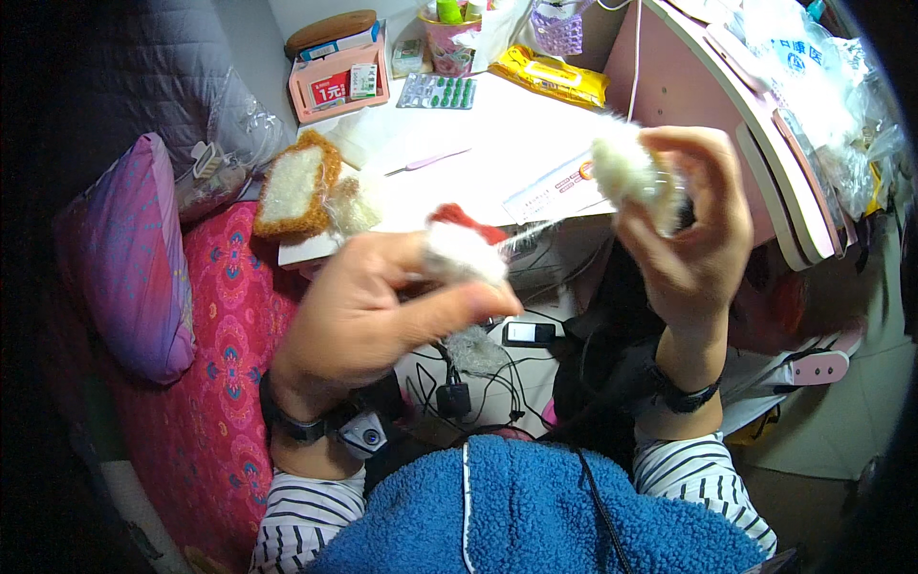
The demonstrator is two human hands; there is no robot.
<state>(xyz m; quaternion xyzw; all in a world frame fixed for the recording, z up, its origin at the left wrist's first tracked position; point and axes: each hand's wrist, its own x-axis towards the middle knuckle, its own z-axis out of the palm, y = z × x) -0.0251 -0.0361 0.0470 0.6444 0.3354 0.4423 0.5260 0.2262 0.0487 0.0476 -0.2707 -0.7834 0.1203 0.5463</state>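
Observation:
Pinched in my left hand (354,320) is a small white fuzzy piece (459,256) with a red part (469,222) at its top; motion blurs it. My right hand (703,220), raised to the right, has its fingers curled round a ball of fluffy white yarn (626,172). A white strand (535,230) stretches between the two. Beyond my hands, a crochet hook (426,163) with a pale pink handle lies on the white table. To the left, a brown-edged fuzzy piece shaped like a bread slice (296,191) sits at the table's corner, beside loose cream yarn (354,206).
Along the back stand a pink box (338,77), a blister pack (437,92), a cup (452,43) and a yellow packet (552,77). A paper strip (550,191) lies near the front edge. Cables and a black adapter (453,400) are below. Plastic bags (822,86) fill the right.

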